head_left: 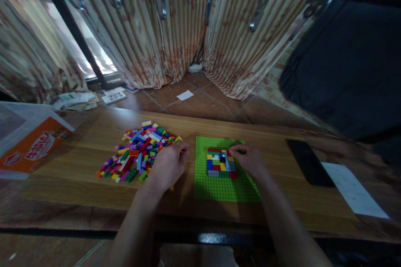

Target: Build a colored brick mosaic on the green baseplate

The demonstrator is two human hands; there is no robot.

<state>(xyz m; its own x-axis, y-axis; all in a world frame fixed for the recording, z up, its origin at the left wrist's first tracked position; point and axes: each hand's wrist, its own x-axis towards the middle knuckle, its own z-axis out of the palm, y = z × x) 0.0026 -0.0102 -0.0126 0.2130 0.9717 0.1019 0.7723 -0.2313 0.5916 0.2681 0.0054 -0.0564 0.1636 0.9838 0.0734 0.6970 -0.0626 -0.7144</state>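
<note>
A green studded baseplate point(225, 190) lies on the wooden board, carrying a low, roughly square structure of multicoloured toy bricks point(216, 167). My right hand point(249, 159) reaches in from the right, thumb and fingertips pinched at the structure's far right corner, where a red toy brick point(229, 152) shows under them. Left of the baseplate, my left hand point(169, 164) hovers beside the near right edge of a loose brick pile point(138, 150). Its fingers are curled inward, and anything inside them is hidden. A small yellow-orange brick point(172, 187) shows just below that hand.
A black phone point(310, 162) lies right of the baseplate, with a white sheet point(355, 190) alongside it. An orange and white plastic bag point(34, 146) covers the board's left end. Curtains point(175, 29) hang behind, above a tiled floor with papers point(184, 95).
</note>
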